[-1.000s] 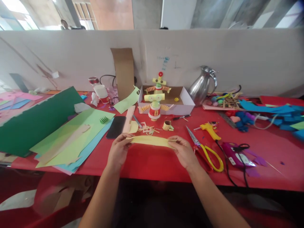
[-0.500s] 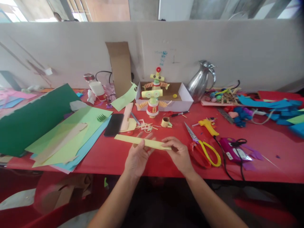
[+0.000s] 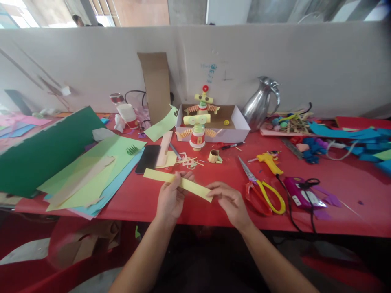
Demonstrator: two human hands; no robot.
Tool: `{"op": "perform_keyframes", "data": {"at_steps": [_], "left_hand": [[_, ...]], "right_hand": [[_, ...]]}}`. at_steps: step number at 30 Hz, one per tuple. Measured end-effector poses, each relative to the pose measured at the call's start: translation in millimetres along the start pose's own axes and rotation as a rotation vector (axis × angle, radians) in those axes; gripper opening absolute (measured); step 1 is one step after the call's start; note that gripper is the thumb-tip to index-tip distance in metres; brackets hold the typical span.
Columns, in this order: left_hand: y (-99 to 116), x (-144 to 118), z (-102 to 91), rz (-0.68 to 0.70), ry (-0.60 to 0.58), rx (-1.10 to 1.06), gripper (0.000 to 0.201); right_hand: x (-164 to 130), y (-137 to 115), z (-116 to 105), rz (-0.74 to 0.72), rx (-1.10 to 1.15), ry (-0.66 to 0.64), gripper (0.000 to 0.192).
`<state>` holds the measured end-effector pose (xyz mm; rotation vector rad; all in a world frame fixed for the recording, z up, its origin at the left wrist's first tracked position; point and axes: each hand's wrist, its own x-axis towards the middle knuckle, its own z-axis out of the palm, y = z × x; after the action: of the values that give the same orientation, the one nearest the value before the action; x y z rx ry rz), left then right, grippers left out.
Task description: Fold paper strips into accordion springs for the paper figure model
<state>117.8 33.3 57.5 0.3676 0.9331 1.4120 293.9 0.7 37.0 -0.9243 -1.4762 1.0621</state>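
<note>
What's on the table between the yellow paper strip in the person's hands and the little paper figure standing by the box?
In the head view, between the yellow paper strip and the paper figure lie small pale paper scraps on the red tablecloth, plus a little paper ring.

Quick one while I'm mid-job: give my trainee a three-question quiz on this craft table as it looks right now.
1. True or false: the left hand grips the yellow paper strip.
2. Which lies nearest the right hand: A the scissors, B the metal jug, C the black phone?
3. Fill in: the paper figure stands in front of a white ____.

Key: 1 true; 2 A; 3 box.
</note>
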Motion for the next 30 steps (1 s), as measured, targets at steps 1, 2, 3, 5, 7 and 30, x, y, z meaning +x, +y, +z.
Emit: {"op": "perform_keyframes", "data": {"at_steps": [1,2,3,5,7,30], "left_hand": [[-0.8,-0.2,1.1,0.002,-0.002,0.002,0.019],[-1.8,-0.4,2.1,0.001,-0.009,0.006,0.019],[-2.7,-0.6,2.7,-0.003,-0.017,0.011,0.02],[-3.5,-0.4,2.6,0.002,-0.027,0.028,0.021],[-2.5,0.9,0.2,0.024,-0.026,0.052,0.023],[18.1,4.5,-69.4,0.542,0.14,0.645,0.038]], "right_hand": [[1.4,-1.6,1.4,0.048,0.067,-0.001,0.025],[3.3,-2.5,3.4,0.108,0.114,-0.003,0.026],[5.6,-2.8,5.7,0.173,0.135,-0.007,0.03],[9.5,-1.8,10.1,0.288,0.113,-0.007,0.032],[11.1,-0.7,12.0,0.328,0.089,0.033,0.027],[18.0,20.6,-18.9,0.423,-0.026,0.059,0.023]]}}
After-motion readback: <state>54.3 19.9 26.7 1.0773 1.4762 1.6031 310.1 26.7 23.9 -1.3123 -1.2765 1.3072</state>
